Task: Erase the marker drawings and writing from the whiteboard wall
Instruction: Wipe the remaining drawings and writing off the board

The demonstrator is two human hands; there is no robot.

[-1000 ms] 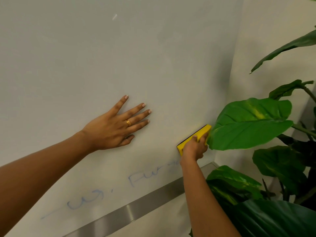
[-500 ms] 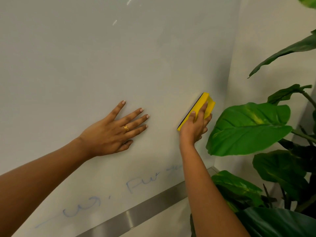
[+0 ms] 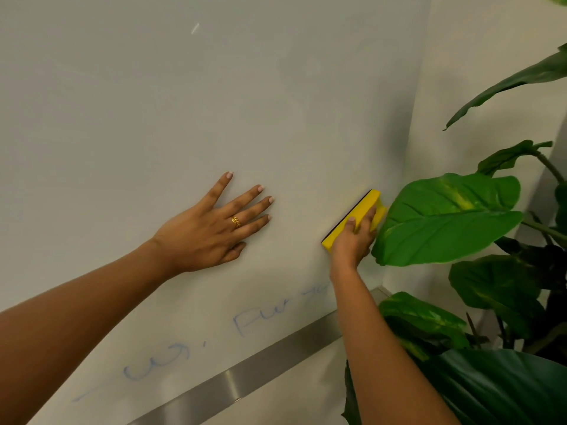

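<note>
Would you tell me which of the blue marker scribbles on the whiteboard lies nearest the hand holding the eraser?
The rightmost scribble, starting like "Pu", just below the right hand gripping the yellow eraser; the loopy scribble lies further left.

The left hand (image 3: 211, 228) lies flat against the whiteboard wall (image 3: 184, 102), fingers straight and spread, pointing up and to the right. Its bare forearm reaches in from the lower left corner. Near the wall's right edge, the right hand (image 3: 352, 240) grips a yellow eraser (image 3: 364, 204), fingers curled over its back, forearm rising from below.
</note>
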